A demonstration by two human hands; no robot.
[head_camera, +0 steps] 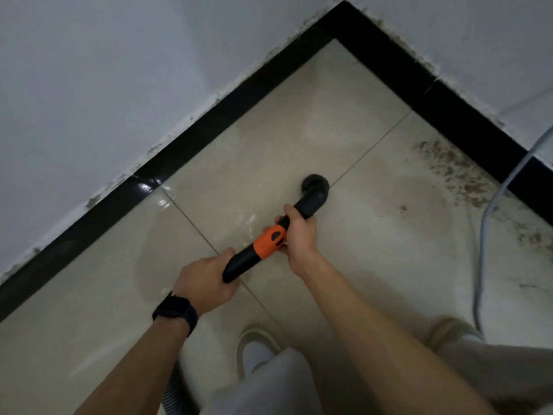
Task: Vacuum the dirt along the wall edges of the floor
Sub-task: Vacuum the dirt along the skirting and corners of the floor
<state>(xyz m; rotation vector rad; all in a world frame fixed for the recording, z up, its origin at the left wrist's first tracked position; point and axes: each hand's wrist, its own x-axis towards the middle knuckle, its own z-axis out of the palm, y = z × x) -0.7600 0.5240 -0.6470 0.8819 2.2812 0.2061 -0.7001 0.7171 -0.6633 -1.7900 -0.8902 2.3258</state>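
I hold a black vacuum wand (243, 263) with an orange collar (270, 240). Its curved black nozzle end (315, 187) points at the beige tiled floor (299, 124), short of the room corner. My left hand (206, 281) grips the wand's lower end; a dark watch sits on that wrist. My right hand (299, 232) grips the wand just above the orange collar. Brown dirt (454, 172) lies scattered on the tiles along the black skirting (466, 121) of the right wall. The tiles beside the left skirting (179, 151) look mostly free of dirt.
A grey cable (481, 250) hangs down the right wall and runs across the floor near the dirt. The ribbed vacuum hose (173, 393) shows at the bottom left. My shoe (257, 348) and trouser legs fill the bottom edge. White walls meet at the corner at the top.
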